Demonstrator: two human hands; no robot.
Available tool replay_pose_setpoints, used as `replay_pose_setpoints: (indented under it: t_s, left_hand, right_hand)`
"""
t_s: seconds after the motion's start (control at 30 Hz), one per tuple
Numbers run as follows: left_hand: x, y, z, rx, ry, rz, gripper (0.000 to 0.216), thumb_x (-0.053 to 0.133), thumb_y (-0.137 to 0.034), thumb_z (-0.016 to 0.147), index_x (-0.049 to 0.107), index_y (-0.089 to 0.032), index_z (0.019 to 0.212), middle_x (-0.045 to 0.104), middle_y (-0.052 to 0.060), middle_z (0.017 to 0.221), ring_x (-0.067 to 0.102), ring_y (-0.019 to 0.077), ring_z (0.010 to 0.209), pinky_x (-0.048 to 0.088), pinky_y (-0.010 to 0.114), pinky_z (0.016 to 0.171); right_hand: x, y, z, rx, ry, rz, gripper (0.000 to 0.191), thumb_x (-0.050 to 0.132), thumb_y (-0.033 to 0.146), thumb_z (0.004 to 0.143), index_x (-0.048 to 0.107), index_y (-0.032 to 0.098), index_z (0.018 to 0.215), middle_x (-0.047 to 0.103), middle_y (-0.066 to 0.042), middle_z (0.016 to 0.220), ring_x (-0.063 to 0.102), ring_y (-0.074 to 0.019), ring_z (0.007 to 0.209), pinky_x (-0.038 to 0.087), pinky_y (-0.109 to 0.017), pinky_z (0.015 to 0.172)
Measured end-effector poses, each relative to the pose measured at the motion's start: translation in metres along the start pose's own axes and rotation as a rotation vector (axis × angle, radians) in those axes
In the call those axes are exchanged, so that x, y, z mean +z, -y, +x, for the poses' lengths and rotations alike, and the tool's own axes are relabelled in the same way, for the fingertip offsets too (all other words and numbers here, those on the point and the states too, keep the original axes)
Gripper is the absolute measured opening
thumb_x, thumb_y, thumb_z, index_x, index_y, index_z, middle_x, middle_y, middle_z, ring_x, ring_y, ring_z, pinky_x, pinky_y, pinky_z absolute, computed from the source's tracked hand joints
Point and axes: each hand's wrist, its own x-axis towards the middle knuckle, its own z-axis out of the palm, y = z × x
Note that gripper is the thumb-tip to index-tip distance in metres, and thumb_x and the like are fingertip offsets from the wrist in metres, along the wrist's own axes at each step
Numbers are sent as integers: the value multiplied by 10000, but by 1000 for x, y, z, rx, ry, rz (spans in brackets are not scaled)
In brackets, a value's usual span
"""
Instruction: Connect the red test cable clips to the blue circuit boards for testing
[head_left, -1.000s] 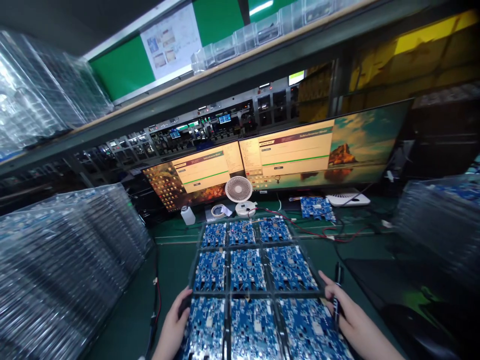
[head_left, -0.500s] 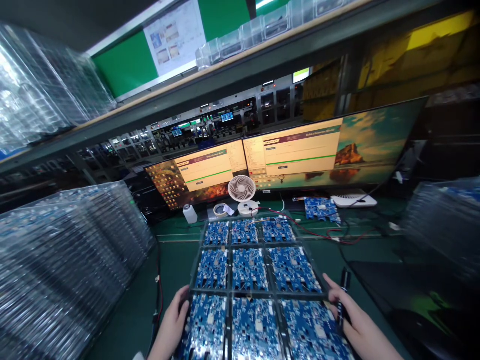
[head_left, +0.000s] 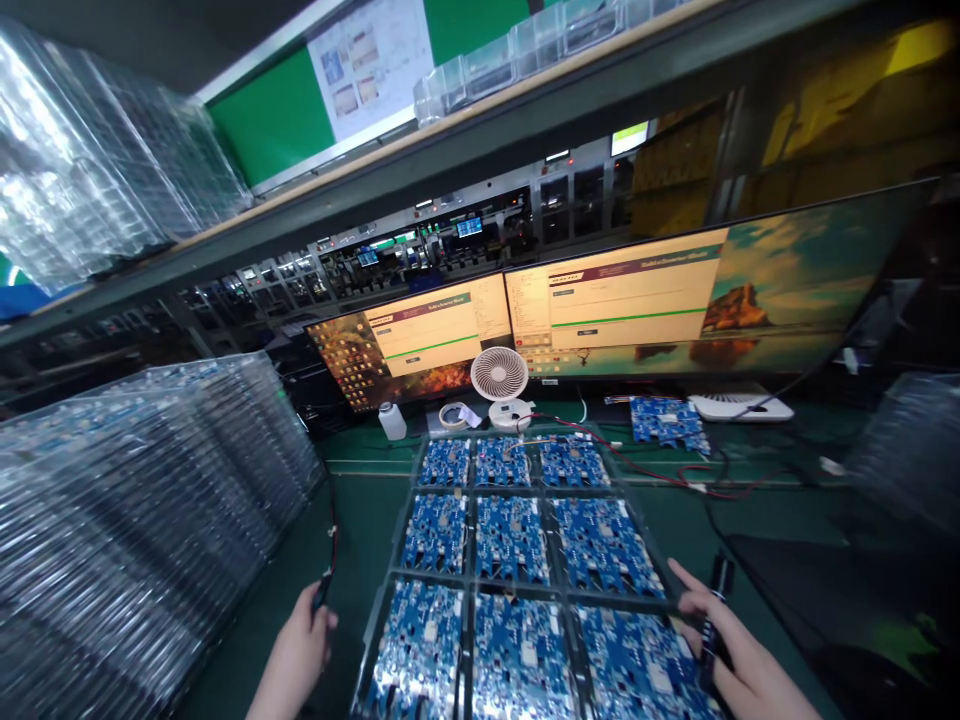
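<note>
A clear plastic tray (head_left: 469, 640) with several blue circuit boards (head_left: 529, 655) in its compartments lies before me. Left of it, my left hand (head_left: 294, 652) is closed around the black end of a thin cable (head_left: 322, 588), whose red and black wires run up along the bench. By the tray's right edge is my right hand (head_left: 739, 650), its fingers wrapped round a black marker pen (head_left: 711, 635) and the index finger pointing forward. Whether this hand touches the tray I cannot tell.
Tall stacks of board-filled trays (head_left: 172, 500) stand at left. Behind the tray are a small white fan (head_left: 499, 375), a white bottle (head_left: 391, 421), a tape roll (head_left: 452, 415) and a loose board (head_left: 666, 422) with wires. Two monitors (head_left: 622, 310) rise behind, under a shelf (head_left: 360, 185).
My left hand has let go of the tray's left edge, moved left and taken hold of the cable end. The right hand still has the pen. The view has shifted slightly left.
</note>
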Motion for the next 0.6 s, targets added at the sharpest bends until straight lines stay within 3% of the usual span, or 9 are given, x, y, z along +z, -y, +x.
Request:
replay_pose_setpoints:
  t_s: [0.1, 0.23, 0.33, 0.4, 0.5, 0.6]
  left_hand:
    - [15, -39, -20, 112, 16, -438, 550, 416, -505, 785, 349, -214, 1246, 643, 18, 881, 468, 110, 430, 345, 242, 392]
    - [56, -74, -38, 164, 178, -586, 592, 541, -638, 649, 435, -212, 1047, 641, 11, 860, 398, 66, 407, 295, 227, 395]
    - [77, -81, -42, 186, 220, -474, 488, 475, -649, 706, 470, -211, 923, 616, -6, 765, 404, 80, 438, 328, 241, 444]
    - [79, -84, -46, 243, 202, -339, 410, 405, -607, 789, 487, -213, 865, 609, 3, 746, 500, 122, 548, 409, 264, 550]
    - [65, -91, -59, 314, 191, -106, 398, 292, -528, 892, 513, -214, 788, 633, 52, 778, 593, 190, 741, 453, 315, 728]
    - [42, -94, -74, 334, 162, 67, 423, 245, -473, 926, 554, -206, 816, 656, 99, 837, 616, 232, 796, 452, 349, 770]
  right_hand:
    - [0, 1, 0, 8, -30, 5, 449, 391, 588, 908, 532, 202, 1090, 291, -105, 1467, 324, -272, 1331, 310, -473, 1100]
    - [0, -4, 0, 22, -74, 12, 468, 466, 592, 862, 550, 186, 1080, 334, -126, 1443, 379, -288, 1294, 377, -396, 1076]
    - [1, -13, 0, -27, -84, -23, 443, 435, 575, 896, 512, 199, 1117, 345, -123, 1437, 399, -285, 1280, 405, -443, 1041]
    - [2, -20, 0, -101, -102, -62, 398, 399, 550, 942, 468, 229, 1165, 354, -106, 1434, 419, -279, 1266, 430, -487, 997]
    - [5, -30, -2, -182, -121, -93, 349, 385, 520, 977, 430, 270, 1216, 363, -80, 1433, 430, -273, 1257, 467, -503, 946]
    - [10, -43, -3, -164, -137, -78, 364, 434, 521, 950, 455, 271, 1213, 378, -66, 1425, 432, -272, 1255, 468, -458, 980]
